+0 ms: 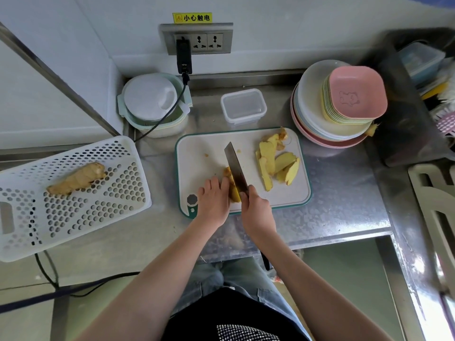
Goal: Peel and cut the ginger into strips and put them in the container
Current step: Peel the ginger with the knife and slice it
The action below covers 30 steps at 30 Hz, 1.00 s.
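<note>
On the white cutting board (pixel 204 153) my left hand (pixel 213 198) holds down a yellow piece of ginger (pixel 232 189) with curled fingers. My right hand (pixel 256 207) grips the handle of a cleaver (pixel 235 168), whose blade stands on that ginger right beside my left fingers. Several peeled ginger slices (pixel 278 163) lie on the board's right half, with peel scraps (pixel 282 137) behind them. A clear, empty plastic container (pixel 243 107) sits just behind the board. An unpeeled ginger root (pixel 77 178) lies in the white perforated basket (pixel 103 217) at the left.
A lidded round tub (pixel 152 102) with a black cable across it stands at the back left under the wall sockets. Stacked plates and a pink square dish (pixel 357 92) fill the back right. A dark rack (pixel 418 94) is at the far right; the steel counter's edge runs in front of me.
</note>
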Available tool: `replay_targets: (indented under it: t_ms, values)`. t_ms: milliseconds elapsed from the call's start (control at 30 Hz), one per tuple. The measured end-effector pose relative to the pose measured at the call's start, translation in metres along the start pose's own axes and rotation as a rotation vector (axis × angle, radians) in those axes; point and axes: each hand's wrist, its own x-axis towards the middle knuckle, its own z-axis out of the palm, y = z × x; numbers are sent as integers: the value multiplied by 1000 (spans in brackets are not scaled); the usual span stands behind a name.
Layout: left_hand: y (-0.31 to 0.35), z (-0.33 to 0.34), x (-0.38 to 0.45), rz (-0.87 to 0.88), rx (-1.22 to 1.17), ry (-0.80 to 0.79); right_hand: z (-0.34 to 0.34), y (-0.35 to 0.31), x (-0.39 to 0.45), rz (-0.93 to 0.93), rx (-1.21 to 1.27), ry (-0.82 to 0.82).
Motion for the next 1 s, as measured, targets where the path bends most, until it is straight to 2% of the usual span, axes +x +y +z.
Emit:
replay_targets:
  t_ms: [633,667,767,800,867,933,1000]
  values:
    - [-2,0,1,-9,-47,-45,6,-8,-5,29,-123,-1]
    - [-3,-4,0,-20,-95,-31,7,-9,-5,36,-132,1]
    - [8,-37,0,-189,-617,150,10,-12,-6,59,-143,-5]
    - [15,-49,7,-242,-726,211,10,-13,-5,66,-141,-9]
    - [26,-68,27,-258,-615,240,10,-13,-5,75,-133,-8]
    - [32,-79,44,-225,-361,183,11,-14,-5,80,-129,-2]
    - [32,-79,52,-202,-218,123,10,-14,-5,78,-154,-10]
